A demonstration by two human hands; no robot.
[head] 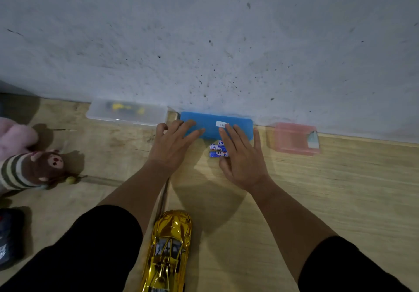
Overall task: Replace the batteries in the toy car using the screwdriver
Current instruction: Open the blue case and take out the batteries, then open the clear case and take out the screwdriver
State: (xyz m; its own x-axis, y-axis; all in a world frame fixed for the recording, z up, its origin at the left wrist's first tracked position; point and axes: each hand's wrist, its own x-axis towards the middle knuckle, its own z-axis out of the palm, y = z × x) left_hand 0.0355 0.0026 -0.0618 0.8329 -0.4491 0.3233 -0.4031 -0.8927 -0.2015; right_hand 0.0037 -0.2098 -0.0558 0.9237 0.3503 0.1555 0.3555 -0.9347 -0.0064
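Reaching forward: both arms stretch over the wooden table [317, 201] toward the grey wall [204, 30].
Left hand [173, 143]: fingers spread and lightly bent, the tips of 2 of them lying on the left end of the blue box [238, 122]; it holds nothing.
Right hand [243, 155]: fingers straight and fanned apart, the longer ones reaching onto the blue box near its white label [221, 123], the palm hovering over the batteries [217, 151].
Batteries: 3 blue-and-white cells lie side by side on the table just in front of the blue box, partly covered by the right hand; whether the thumb touches them I cannot tell.
Toy car [169, 248]: gold and shiny, it sits on the table close to the person, between the 2 forearms, well apart from the hands.
Clear box [127, 112]: against the wall to the left of the blue box, with something yellow blurred inside.
Pink box [294, 138]: against the wall to the right.
Plush toys [31, 162]: a brown striped one and a pink one rest at the left edge.
Sleeves [97, 246]: black, pushed up above both elbows.
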